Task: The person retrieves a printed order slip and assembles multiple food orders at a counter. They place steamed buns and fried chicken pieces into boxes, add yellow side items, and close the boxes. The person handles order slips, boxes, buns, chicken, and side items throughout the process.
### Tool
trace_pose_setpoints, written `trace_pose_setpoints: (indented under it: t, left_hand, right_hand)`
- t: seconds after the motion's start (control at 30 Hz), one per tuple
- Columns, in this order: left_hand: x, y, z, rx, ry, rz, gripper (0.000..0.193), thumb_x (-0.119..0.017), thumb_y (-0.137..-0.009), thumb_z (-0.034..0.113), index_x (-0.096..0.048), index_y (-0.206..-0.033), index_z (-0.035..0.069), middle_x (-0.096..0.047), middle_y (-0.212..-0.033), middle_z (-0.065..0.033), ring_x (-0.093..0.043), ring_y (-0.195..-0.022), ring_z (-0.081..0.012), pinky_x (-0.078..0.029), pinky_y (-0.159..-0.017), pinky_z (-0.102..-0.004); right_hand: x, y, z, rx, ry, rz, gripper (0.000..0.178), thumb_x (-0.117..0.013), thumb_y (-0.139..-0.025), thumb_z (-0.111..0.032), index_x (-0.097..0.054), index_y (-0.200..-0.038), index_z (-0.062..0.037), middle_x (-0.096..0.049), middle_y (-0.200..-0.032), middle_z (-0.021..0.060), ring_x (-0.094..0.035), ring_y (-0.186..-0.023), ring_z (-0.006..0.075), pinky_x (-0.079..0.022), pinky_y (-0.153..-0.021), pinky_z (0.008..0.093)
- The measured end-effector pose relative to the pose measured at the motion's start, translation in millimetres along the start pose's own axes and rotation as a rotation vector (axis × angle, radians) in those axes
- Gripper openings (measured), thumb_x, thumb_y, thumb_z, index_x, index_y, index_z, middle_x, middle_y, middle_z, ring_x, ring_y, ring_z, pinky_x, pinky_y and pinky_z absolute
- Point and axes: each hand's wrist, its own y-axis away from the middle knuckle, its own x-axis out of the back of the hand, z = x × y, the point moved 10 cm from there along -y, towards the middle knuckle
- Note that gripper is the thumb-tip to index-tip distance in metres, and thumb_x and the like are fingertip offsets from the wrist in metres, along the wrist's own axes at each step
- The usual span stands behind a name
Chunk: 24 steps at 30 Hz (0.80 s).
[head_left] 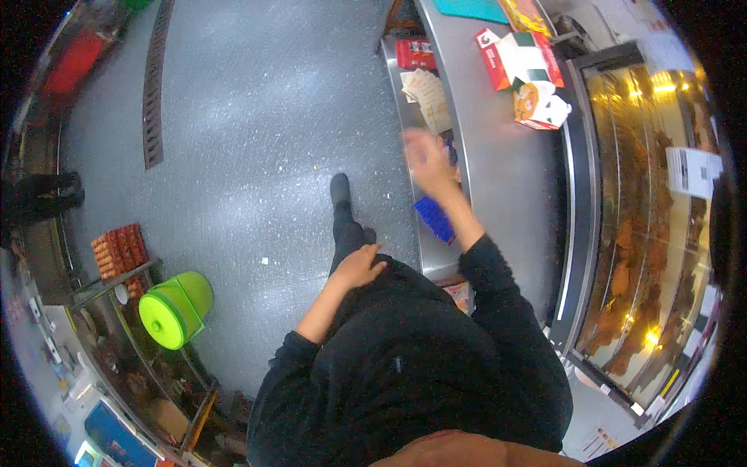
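Note:
My left hand (359,267) hangs in front of my dark clothing with its fingers partly stretched and apart, and it holds nothing. Out over the edge of a steel counter (498,179) reaches my right hand (428,161), smeared by motion, so its fingers cannot be read. Nearest to it are a fan of cream paper sheets (429,97) and a blue packet (434,219), both on the lower shelf (428,253). Farther along the counter top stand a red, white and green carton (523,61) and a smaller open carton (540,105).
A glass display cabinet (580,210) with browned food borders the counter on the right. To the left are a lime-green lidded bucket (177,309), stacked egg trays (120,251) and shelving. A floor drain (153,101) runs ahead. A teal board (471,8) lies on the far counter.

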Motion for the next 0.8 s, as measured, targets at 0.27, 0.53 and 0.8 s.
trace_pose_setpoints:
  t: [0.27, 0.53, 0.8]
  left_hand:
    - [-14.4, -25.8, -166.1, 0.502, -0.106, -0.392, 0.051, -0.051, -0.082, 0.037, -0.042, -0.131, 0.025, -0.031, -0.139, -0.0155, -0.027, -0.128, -0.0371, -0.028, -0.103, -0.0511]
    - [51.7, -54.0, -210.8, 0.590, -0.308, -0.666, 0.051, -0.046, -0.083, 0.050, -0.040, -0.132, 0.035, -0.003, -0.150, -0.0082, 0.000, -0.137, -0.0337, -0.009, -0.103, -0.0619]
    - [82.3, -59.0, -235.0, 0.493, -0.463, -0.861, 0.054, -0.046, -0.084, 0.050, -0.036, -0.134, 0.033, -0.003, -0.149, -0.0087, -0.001, -0.136, -0.0358, -0.010, -0.103, -0.0615]
  right_hand:
    - [-226.9, 89.6, 5.1, -0.070, -0.024, -1.053, 0.048, -0.052, -0.086, -0.033, -0.049, -0.119, 0.0016, -0.053, -0.117, 0.0210, -0.050, -0.109, 0.0347, -0.039, -0.093, 0.0401]
    - [-262.3, -27.5, 13.6, -0.335, -0.036, -0.816, 0.039, -0.050, -0.087, -0.029, -0.052, -0.113, -0.0007, -0.056, -0.111, 0.0187, -0.053, -0.102, 0.0342, -0.042, -0.086, 0.0409]
    - [-248.2, -75.1, 35.3, -0.486, -0.239, -0.453, 0.033, -0.052, -0.087, -0.023, -0.052, -0.113, -0.0031, -0.058, -0.105, 0.0171, -0.058, -0.096, 0.0313, -0.046, -0.080, 0.0383]
